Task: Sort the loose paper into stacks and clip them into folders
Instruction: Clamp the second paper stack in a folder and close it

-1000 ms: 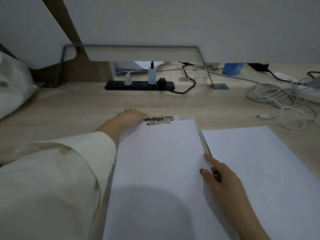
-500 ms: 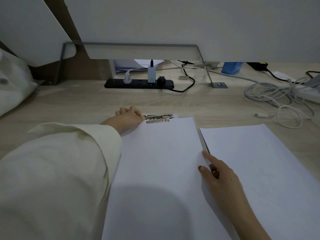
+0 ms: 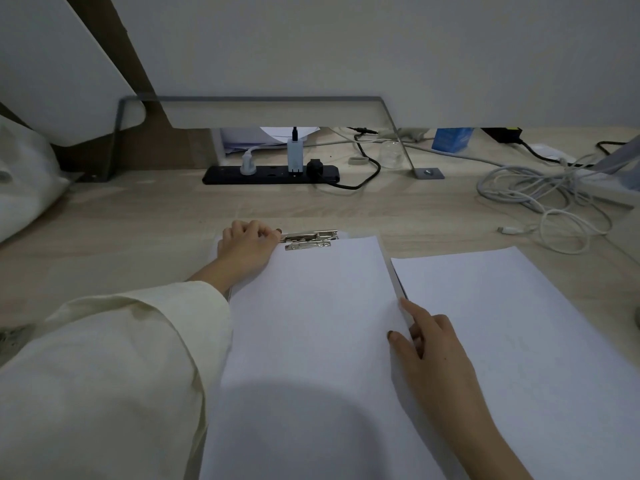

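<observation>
Paper (image 3: 311, 323) pinched by right hand (image 3: 427, 344); left hand (image 3: 247, 244) pinches clip (image 3: 310, 239).

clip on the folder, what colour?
Shiny silver metal clip; shows best in the head view.

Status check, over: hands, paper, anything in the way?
Left hand curled beside metal clip, grip unclear. Right hand pinches edge of clipboard stack. Second stack alongside, right. Nothing blocking.

The single wide-angle camera, worn on the person's head, looks forward and down from close above the desk (image 3: 138, 230), the paper stack (image 3: 311, 323) filling its near foreground, the clip (image 3: 310, 239) at mid-frame and the wall (image 3: 381, 46) closing the far side.
</observation>
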Available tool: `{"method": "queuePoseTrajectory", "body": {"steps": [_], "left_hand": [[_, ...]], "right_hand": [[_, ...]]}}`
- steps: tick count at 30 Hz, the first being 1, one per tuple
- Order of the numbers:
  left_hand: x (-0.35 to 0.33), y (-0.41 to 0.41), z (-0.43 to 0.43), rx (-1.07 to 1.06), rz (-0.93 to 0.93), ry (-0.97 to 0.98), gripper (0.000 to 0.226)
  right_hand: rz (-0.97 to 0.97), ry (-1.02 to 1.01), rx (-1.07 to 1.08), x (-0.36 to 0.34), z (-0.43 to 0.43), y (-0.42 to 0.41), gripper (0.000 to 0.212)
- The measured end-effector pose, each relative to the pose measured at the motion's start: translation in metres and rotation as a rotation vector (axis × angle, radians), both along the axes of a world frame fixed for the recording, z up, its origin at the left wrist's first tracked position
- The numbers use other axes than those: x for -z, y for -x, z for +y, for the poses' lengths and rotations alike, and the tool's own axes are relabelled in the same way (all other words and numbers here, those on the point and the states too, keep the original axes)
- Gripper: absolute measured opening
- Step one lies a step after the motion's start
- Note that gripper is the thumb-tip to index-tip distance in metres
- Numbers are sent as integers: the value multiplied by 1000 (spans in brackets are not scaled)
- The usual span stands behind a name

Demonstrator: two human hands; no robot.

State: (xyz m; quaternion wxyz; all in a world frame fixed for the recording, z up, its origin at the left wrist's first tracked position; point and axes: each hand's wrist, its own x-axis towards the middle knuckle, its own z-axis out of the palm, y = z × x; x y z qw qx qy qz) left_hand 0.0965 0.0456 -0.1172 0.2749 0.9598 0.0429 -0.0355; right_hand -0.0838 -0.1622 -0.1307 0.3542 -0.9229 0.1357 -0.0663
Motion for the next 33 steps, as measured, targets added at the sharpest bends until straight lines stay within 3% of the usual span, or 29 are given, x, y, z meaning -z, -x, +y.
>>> {"method": "queuePoseTrajectory", "body": {"steps": [4, 11, 18, 23, 26, 28, 33], "left_hand": [[-8, 16, -2, 78, -72, -31, 38], [-27, 90, -8, 419, -32, -46, 49], [-11, 167, -13, 544, 31, -134, 58], [6, 207, -20, 538, 32, -199, 102], [20, 213, -23, 501, -27, -229, 115], [26, 216, -27, 484, -83, -254, 117], [33, 218, -28, 459, -125, -282, 113]], "right_hand": [[-32, 150, -25, -7, 3, 5, 40], [4, 160, 129, -25, -65, 18, 44], [267, 224, 385, -17, -154, 35, 81], [388, 277, 399, -14, -170, 38, 84], [453, 152, 461, -15, -172, 33, 90], [449, 57, 470, -17, -171, 33, 81], [285, -16, 414, -12, -162, 40, 36]]}}
